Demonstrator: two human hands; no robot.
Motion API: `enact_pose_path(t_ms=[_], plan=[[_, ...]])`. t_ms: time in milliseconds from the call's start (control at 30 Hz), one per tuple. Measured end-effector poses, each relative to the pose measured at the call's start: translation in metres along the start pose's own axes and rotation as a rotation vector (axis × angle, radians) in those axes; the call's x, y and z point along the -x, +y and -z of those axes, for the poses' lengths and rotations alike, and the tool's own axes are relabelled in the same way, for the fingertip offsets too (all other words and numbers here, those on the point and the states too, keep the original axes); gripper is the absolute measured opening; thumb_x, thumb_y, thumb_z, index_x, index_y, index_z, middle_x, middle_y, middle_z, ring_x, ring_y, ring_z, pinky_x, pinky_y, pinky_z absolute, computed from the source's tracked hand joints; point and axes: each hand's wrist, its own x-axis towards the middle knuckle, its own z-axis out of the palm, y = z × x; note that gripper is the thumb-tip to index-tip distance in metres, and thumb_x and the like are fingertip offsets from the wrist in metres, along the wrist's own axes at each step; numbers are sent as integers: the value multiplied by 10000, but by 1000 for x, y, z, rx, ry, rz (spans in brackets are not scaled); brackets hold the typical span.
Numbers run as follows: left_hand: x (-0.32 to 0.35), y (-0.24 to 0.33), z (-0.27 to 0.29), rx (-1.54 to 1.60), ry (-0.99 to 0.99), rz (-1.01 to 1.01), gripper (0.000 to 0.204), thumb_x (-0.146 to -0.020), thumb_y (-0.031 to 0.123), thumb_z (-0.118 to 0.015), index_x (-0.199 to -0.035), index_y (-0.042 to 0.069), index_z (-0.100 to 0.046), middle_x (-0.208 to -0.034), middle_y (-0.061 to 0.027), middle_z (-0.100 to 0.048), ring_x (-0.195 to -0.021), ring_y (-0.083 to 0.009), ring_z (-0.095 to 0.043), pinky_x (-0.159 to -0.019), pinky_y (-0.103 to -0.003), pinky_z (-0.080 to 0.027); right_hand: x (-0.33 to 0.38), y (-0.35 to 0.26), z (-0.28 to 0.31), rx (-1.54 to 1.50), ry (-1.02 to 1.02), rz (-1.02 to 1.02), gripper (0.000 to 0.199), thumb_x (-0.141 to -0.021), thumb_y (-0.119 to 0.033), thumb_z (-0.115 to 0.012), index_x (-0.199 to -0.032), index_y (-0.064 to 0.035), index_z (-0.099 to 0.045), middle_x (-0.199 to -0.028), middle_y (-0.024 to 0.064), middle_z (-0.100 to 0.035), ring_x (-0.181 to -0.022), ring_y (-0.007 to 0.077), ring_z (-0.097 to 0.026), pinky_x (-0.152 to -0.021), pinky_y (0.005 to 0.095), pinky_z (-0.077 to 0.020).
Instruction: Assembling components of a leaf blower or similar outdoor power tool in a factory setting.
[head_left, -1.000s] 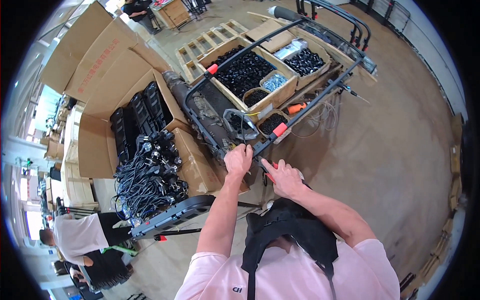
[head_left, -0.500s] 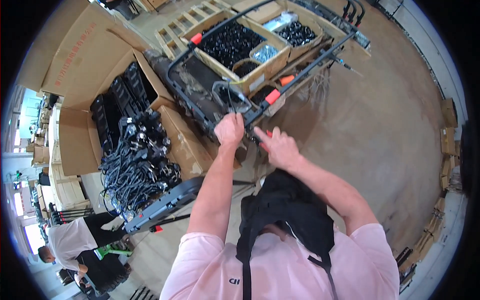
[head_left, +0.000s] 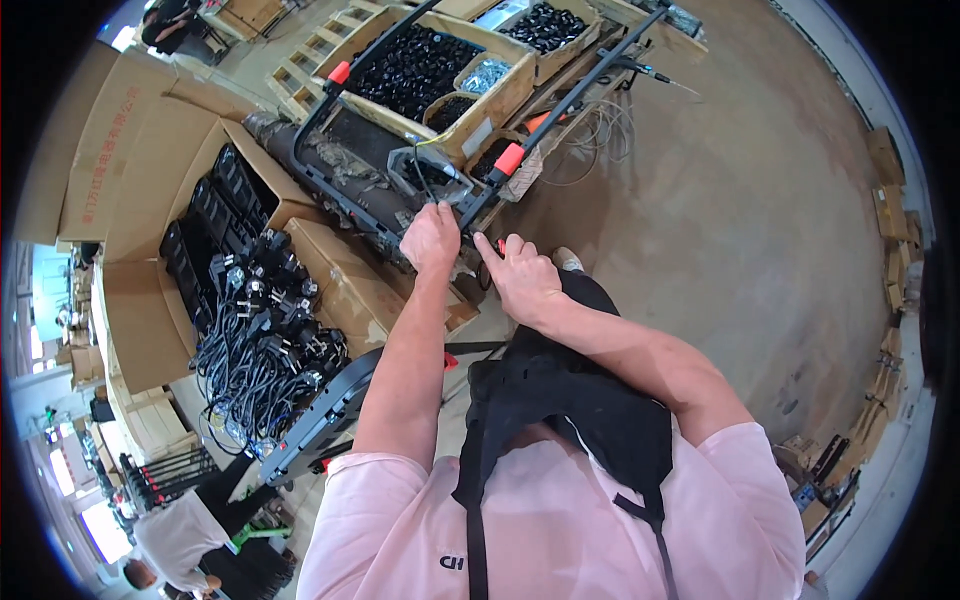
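Fingers of both hands drawn close, at the near end of a dark tubular frame (head_left: 482, 200).
The left hand (head_left: 431, 242) pinches its fingers narrow around a thin dark cable (head_left: 421, 176), which rises from the tips over a clear bag (head_left: 440, 178) of dark parts; the right hand (head_left: 527, 283) curls round a red-handled tool (head_left: 501, 246), index finger stretched toward the frame (the tool's working end is mostly hidden from me). Just beyond, a red grip (head_left: 509, 160) sits on the frame, near a wooden crate (head_left: 505, 108) of black parts. Over to the left, a cardboard box (head_left: 345, 275) brims with plugs and cords (head_left: 270, 350); farther off is a co-worker (head_left: 180, 540) in white.
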Motion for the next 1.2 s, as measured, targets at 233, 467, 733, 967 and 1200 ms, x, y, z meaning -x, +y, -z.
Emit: enact_pose_path(t_ms=[233, 467, 733, 967, 1200], plan=[[-1, -1, -4, 26, 47, 6, 451, -1069, 418, -486, -961, 50, -723, -1011, -215, -756, -948, -447, -721, -829, -560, -547, -11, 35, 1, -354, -113, 18, 829, -819, -170, -722, -1601, -241, -458, -1091, 218, -605, -907, 366, -703, -752, 465, -613], [-3, 0, 0, 61, 71, 4, 454, -1061, 430, -501, -919, 54, -713, -983, -212, -752, -927, -445, -715, -816, -552, -544, -37, 98, -36, -1568, -680, -76, 985, -719, -40, -661, -1659, -140, -381, -935, -7, -616, -750, 129, -574, -690, 280, -507], [-1, 3, 0, 84, 80, 25, 436, -1056, 407, -518, -891, 55, -714, -969, -216, -749, -911, -440, -716, -799, -544, -547, -46, 84, 11, -498, -617, -23, 350, -861, -42, -558, -1189, 25, -661, -1146, 305, -709, -1135, 452, -676, -936, 523, -540], [-9, 4, 2, 117, 41, 82, 469, -1051, 436, -514, -888, 38, -701, -987, -231, -744, -930, -458, -701, -816, -557, -528, -52, 136, 15, -574, -711, -169, 367, -948, -181, -561, -1287, -77, -656, -1153, 284, -707, -1147, 444, -661, -949, 510, -518], [-6, 8, 0, 115, 94, 76, 421, -1046, 367, -552, -808, 42, -674, -868, -218, -724, -800, -442, -705, -744, -550, -542, -119, 113, -125, -643, -696, -316, 649, -866, -437, -679, -1357, -19, -605, -1282, 235, -700, -1203, 393, -669, -1037, 475, -509]])
